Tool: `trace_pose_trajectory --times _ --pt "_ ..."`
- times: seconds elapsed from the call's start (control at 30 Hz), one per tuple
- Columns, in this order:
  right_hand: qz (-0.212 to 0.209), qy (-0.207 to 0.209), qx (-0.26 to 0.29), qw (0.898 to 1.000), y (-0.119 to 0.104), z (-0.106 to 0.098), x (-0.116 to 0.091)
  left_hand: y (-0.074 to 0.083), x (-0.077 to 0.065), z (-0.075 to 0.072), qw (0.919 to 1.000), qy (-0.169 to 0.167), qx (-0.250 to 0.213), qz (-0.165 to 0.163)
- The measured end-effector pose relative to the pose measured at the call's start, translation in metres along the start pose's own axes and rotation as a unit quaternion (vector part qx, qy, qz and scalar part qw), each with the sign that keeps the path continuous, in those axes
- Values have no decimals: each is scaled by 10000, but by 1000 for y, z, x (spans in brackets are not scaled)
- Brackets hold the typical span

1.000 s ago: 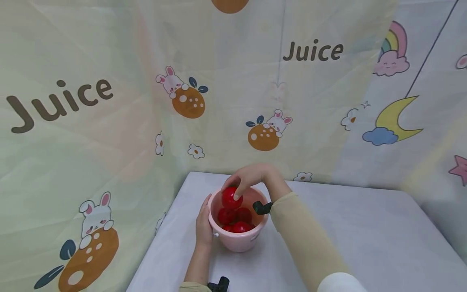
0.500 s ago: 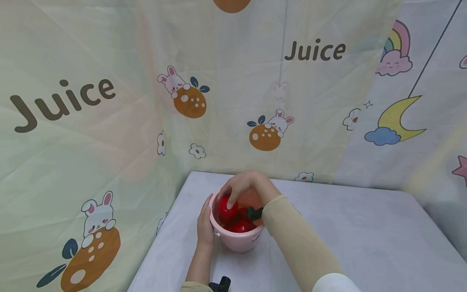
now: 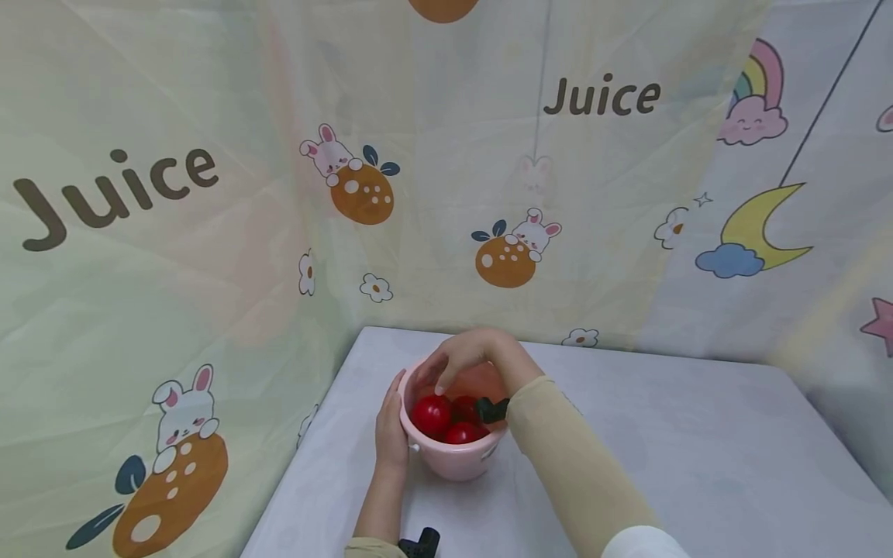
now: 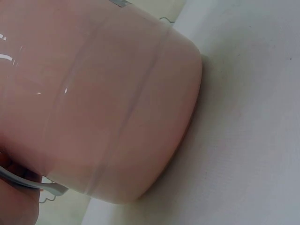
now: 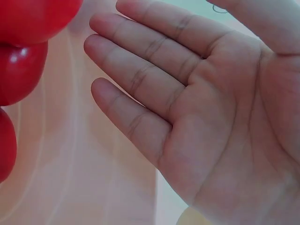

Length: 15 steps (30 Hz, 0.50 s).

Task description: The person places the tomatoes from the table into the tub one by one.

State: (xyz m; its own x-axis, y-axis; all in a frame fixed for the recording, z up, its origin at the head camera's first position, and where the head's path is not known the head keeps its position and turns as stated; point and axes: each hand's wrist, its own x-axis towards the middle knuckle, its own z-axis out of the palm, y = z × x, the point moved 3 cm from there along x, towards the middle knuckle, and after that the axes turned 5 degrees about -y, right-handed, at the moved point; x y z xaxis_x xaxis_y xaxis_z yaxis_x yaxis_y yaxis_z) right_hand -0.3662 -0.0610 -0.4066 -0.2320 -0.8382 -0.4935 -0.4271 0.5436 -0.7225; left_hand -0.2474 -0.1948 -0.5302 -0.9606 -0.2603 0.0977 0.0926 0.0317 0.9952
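A pink bucket [image 3: 456,461] stands on the table with several shiny red round things inside, among them a left one [image 3: 432,416], a front one [image 3: 462,432] and a darker one [image 3: 465,408]. My left hand [image 3: 392,430] lies along the bucket's left side, fingers pointing up towards the rim. In the left wrist view the bucket wall [image 4: 108,98] fills much of the picture, and a pale handle [image 4: 28,180] crosses by the hand. Over the bucket's mouth, my right hand [image 3: 469,353] reaches in. The right wrist view shows its fingers [image 5: 136,77] extended, holding nothing, beside the red things [image 5: 21,72].
The white-covered table [image 3: 663,457] extends to the right of the bucket. Printed cloth [image 3: 432,155] with rabbits, oranges and lettering hangs behind and at the left. Black wrist cameras [image 3: 422,544] are strapped to both arms.
My right hand lowered a red round thing into the bucket and let it go. It now lies on the left among the others, and the fingers have straightened. The left hand stays put.
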Motion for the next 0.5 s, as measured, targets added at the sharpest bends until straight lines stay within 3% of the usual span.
trace_pose_trajectory --times 0.2,0.33,0.5 --pt "-80 302 -249 9992 11 -2 -10 1 -1 1 10000 25 -15 -21" --pt "-269 829 -376 9955 21 -4 -27 2 -1 2 10000 20 -31 -39" --pt "-393 1620 -164 9859 38 -1 -57 3 -1 1 10000 54 -31 -9"
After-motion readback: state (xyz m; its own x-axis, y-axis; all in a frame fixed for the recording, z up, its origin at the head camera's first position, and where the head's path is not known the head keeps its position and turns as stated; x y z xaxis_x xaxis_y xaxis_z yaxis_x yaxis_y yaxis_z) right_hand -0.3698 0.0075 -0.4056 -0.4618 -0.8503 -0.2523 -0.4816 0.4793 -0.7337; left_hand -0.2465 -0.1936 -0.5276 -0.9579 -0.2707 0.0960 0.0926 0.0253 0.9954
